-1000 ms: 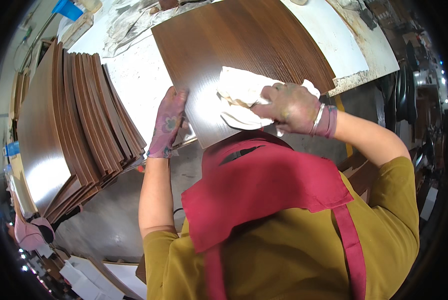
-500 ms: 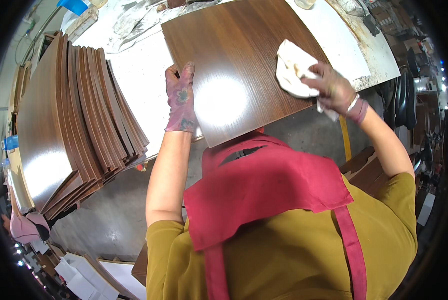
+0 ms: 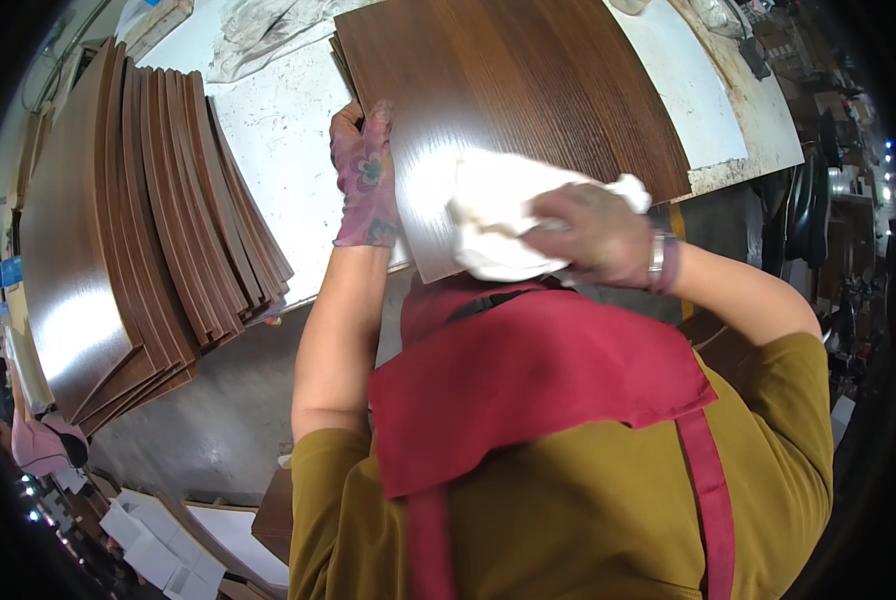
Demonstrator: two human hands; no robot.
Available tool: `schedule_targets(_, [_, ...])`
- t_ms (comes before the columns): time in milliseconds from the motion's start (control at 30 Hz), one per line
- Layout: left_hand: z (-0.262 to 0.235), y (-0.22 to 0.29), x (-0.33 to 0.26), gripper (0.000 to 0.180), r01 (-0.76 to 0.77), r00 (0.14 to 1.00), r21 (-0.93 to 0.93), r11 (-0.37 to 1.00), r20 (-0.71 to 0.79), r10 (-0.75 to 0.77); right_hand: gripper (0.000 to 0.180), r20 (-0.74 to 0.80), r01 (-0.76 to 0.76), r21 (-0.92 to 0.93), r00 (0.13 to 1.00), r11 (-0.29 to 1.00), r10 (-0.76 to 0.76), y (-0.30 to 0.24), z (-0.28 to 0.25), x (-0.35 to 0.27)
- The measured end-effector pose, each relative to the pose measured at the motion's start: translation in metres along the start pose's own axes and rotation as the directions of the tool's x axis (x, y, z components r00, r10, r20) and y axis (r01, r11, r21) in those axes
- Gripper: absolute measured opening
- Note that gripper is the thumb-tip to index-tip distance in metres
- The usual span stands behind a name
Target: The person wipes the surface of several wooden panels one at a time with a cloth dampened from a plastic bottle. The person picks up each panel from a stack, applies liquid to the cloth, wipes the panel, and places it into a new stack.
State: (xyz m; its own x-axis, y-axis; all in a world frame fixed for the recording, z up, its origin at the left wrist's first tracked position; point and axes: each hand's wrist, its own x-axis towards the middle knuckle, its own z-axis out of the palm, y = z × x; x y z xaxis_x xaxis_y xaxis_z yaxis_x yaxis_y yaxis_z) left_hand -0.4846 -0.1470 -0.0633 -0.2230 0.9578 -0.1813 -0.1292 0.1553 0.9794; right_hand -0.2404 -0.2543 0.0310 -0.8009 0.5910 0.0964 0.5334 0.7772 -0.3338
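Note:
A dark brown wood-grain panel (image 3: 508,90) lies on the white worktable (image 3: 278,140), its near edge by my red apron. My left hand (image 3: 366,180), in a purple flowered glove, is closed on the panel's left edge, thumb along the rim and fingers curled beside it. Edges of further boards show under the panel at its far left. My right hand (image 3: 603,235), gloved and blurred by motion, grips a crumpled white cloth (image 3: 493,215). That cloth lies against the panel's near part, over the bright glare.
Several similar brown panels (image 3: 158,220) lean in a fanned row on the left. Crumpled clear plastic sheeting (image 3: 263,45) lies at the back left of the table. White and brown cardboard (image 3: 158,540) stands on the floor at lower left.
My right hand has swept the cloth left and nearer across the panel, from its right edge to its near middle. My left hand stays at the left edge.

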Motion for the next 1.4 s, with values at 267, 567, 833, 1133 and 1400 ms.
schedule_targets(267, [-0.012,-0.013,0.006,0.042,-0.076,0.997,-0.040,0.996,0.000,0.076,0.054,-0.042,-0.077,-0.003,0.996,0.997,0.077,0.010,0.000,-0.006])
schedule_targets(567, [-0.002,-0.007,0.008,0.044,-0.053,0.998,0.037,0.998,-0.021,0.054,0.042,0.010,-0.006,-0.067,1.000,0.998,0.006,-0.023,0.012,0.017])
schedule_targets(833, [0.003,0.013,-0.007,0.045,0.017,1.000,-0.077,0.997,0.006,-0.017,0.055,-0.099,-0.425,-0.237,0.905,0.874,0.413,0.035,-0.032,-0.105])
schedule_targets(1133, [-0.005,0.013,-0.001,0.035,-0.009,1.000,0.070,0.998,-0.027,0.011,0.025,-0.067,0.031,-0.103,0.997,0.994,-0.038,-0.015,0.032,0.021])
schedule_targets(1400, [0.006,0.005,0.000,0.043,0.000,1.000,0.057,0.998,0.015,-0.001,0.039,-0.533,-0.931,0.144,0.212,0.335,0.819,0.132,-0.068,-0.254])
